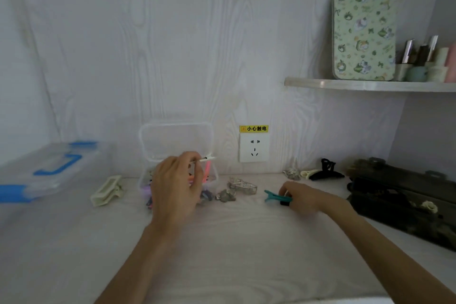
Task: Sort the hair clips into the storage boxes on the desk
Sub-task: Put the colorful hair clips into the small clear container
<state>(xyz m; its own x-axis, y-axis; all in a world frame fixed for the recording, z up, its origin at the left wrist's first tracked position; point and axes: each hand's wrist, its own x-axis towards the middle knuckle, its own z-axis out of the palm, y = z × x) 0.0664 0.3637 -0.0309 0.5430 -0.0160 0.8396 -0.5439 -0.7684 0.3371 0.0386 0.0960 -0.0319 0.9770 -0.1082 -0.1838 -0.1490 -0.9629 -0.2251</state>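
Note:
A small clear storage box (148, 177) with its lid (176, 139) raised stands at the back of the desk, holding several coloured clips. My left hand (176, 182) hovers over it and pinches a thin white clip (208, 158); a pink clip (207, 170) stands upright in the box just below. My right hand (299, 196) rests on the desk to the right and grips a teal clip (274, 196) together with a black one (286, 203). Silver clips (240, 186) and a grey one (225, 195) lie between the hands.
A cream clip (107, 190) lies left of the box. A larger clear box with blue latches (49, 168) sits far left. By the wall lie a black claw clip (327, 170), a pale clip (307, 173) and a silver one (292, 172). A dark case (404, 195) is far right, under a shelf (370, 85).

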